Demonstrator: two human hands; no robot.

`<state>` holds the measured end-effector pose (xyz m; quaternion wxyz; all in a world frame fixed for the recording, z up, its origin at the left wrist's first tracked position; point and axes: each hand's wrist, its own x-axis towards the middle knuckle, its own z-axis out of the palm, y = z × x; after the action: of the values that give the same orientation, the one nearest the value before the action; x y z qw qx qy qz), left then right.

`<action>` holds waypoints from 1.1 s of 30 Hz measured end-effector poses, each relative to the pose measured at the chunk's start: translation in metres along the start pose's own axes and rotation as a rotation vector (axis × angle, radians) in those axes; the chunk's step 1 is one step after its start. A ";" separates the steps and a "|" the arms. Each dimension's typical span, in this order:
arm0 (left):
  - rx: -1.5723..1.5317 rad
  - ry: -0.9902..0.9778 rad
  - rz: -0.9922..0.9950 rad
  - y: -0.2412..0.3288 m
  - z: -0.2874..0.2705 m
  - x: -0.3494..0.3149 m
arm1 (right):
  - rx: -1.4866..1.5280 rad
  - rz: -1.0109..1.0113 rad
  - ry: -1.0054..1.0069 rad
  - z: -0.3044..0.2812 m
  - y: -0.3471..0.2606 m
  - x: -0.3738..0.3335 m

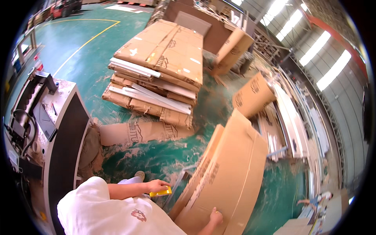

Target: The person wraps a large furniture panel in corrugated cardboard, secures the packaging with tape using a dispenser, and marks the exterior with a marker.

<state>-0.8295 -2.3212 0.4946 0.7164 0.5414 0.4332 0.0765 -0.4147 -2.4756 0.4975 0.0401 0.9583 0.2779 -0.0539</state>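
Observation:
My left hand (158,185), reaching out in front of my white shirt, is closed on a yellow flat block-shaped thing (161,192); its exact kind I cannot make out. Beside it, to the right, large cardboard sheets (237,160) lean in a folded stack. My right hand (216,217) rests against the face of the front sheet near its lower part, fingers curled. A tiny bit of colour shows at those fingers, too small to name. Under the stack's left edge, part of a grey metal frame (178,187) shows.
A tall pile of cardboard-wrapped packs (168,47) with white strips stands ahead. Flattened cardboard (145,132) lies on the dusty green floor. At left is a dark-sided workbench (66,156) holding a phone (44,120). Cardboard rolls (254,95) and boards stand at right; another person (315,199) is far right.

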 end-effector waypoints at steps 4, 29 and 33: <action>0.016 -0.046 0.155 0.089 -0.047 0.065 | 0.808 -0.250 -0.258 -0.036 -0.151 0.041; 0.361 -0.633 0.311 0.327 0.092 0.514 | 0.063 0.458 0.454 -0.067 0.071 0.642; 0.717 -0.718 0.492 0.364 0.063 0.533 | 0.140 0.717 0.286 -0.039 0.014 0.657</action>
<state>-0.3276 -1.9112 0.5170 0.5512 0.8281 0.0220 -0.0997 0.1482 -2.1364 0.4540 -0.0481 0.9928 -0.0762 0.0790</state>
